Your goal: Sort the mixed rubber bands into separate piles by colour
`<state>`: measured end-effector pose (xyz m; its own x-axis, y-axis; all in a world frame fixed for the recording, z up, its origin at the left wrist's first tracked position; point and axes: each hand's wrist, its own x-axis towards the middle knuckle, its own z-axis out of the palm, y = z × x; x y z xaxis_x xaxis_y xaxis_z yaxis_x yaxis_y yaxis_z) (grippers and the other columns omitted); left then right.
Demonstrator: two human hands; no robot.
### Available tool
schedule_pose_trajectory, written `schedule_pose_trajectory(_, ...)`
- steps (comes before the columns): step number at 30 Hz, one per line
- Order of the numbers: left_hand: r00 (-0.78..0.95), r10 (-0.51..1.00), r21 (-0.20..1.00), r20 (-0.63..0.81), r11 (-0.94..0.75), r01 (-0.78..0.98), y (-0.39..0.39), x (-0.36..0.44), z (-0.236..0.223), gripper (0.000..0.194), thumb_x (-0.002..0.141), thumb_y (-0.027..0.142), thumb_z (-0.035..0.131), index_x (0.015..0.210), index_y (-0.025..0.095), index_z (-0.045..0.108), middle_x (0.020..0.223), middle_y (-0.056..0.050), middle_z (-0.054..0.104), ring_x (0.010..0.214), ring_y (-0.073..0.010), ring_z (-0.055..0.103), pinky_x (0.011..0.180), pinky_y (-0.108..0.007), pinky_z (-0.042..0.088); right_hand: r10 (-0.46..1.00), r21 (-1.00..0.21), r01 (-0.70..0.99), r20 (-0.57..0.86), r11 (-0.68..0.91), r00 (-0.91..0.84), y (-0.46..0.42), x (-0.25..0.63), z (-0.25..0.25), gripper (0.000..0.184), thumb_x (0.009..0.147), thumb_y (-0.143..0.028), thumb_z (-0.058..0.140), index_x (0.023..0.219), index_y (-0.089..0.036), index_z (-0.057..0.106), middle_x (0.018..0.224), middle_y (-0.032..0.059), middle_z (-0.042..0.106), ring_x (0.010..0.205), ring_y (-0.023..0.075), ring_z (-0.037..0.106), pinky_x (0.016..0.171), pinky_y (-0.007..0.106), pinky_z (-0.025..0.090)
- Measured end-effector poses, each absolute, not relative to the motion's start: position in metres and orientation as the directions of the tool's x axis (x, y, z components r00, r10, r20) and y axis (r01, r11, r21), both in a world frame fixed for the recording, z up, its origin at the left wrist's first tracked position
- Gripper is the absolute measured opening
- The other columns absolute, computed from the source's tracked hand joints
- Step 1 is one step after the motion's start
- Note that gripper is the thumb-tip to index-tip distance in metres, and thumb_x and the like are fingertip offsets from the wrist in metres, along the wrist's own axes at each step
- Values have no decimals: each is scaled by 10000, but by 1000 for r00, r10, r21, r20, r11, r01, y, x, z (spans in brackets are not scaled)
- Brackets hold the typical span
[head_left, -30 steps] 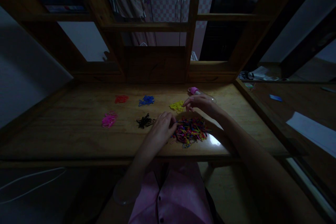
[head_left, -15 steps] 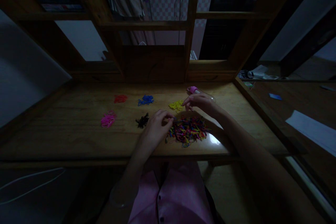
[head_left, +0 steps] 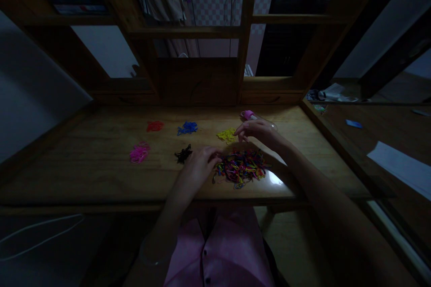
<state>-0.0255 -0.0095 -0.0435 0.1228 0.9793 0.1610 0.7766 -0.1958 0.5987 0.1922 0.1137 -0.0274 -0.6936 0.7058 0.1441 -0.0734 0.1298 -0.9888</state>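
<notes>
A mixed heap of small coloured rubber bands [head_left: 244, 168] lies on the wooden desk in front of me. At its left edge is my left hand [head_left: 203, 161], thumb and fingertips drawn together; whatever is between them is too small and dark to make out. My right hand [head_left: 256, 131] hovers over the far side of the heap, fingers loosely bent and apart, holding nothing visible. Close to its fingertips sits a yellow pile [head_left: 226, 135]. A black pile [head_left: 182, 154] is just left of my left hand, with a blue pile [head_left: 187, 128] behind it.
Farther left are a red pile [head_left: 155, 126] and a pink pile [head_left: 139, 152]. Behind my right hand lies a clear bottle with a pink cap [head_left: 248, 115]. Wooden shelving [head_left: 198, 80] rises at the desk's back. Papers [head_left: 400, 166] rest on the surface to the right.
My left hand has shifted slightly left, its fingertips drawing back from the heap's upper left edge. My right hand has hardly moved.
</notes>
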Motion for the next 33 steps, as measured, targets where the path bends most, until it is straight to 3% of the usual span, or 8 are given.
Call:
schedule_pose_trajectory(4, 175, 966, 549, 190, -252, 797, -8, -24, -51, 179, 879, 196, 611, 1011, 226, 728, 1009, -64, 721, 978, -236, 653, 904, -380, 488, 714, -991, -59, 128, 122, -688, 114, 192, -27, 306, 888, -365, 555, 865, -143, 763, 750, 92, 692, 673, 166, 585, 657, 315, 468)
schedule_pose_trajectory(12, 142, 967, 572, 213, -241, 784, -11, -24, -43, 205, 890, 137, 572, 1012, 216, 717, 1001, -44, 723, 959, -211, 654, 877, -339, 489, 711, -989, -55, 138, 139, -689, 114, 192, -27, 302, 896, -361, 551, 869, -147, 762, 765, 89, 690, 677, 164, 580, 672, 319, 474)
schedule_pose_trajectory(21, 224, 940, 402, 257, -314, 860, 5, -15, -51, 148, 886, 120, 549, 929, 185, 674, 946, -57, 668, 970, -226, 594, 898, -357, 468, 688, -986, -123, 167, 113, -707, 116, 191, -29, 328, 926, -356, 538, 879, -122, 763, 740, 97, 689, 647, 153, 579, 638, 300, 458)
schedule_pose_trajectory(33, 216, 956, 450, 200, -285, 846, 4, -16, -54, 63, 879, 212, 622, 937, 202, 644, 990, -56, 631, 995, -229, 584, 890, -356, 464, 712, -991, -75, 135, 114, -689, 115, 191, -29, 322, 895, -381, 566, 867, -130, 766, 746, 92, 694, 663, 163, 582, 653, 309, 466)
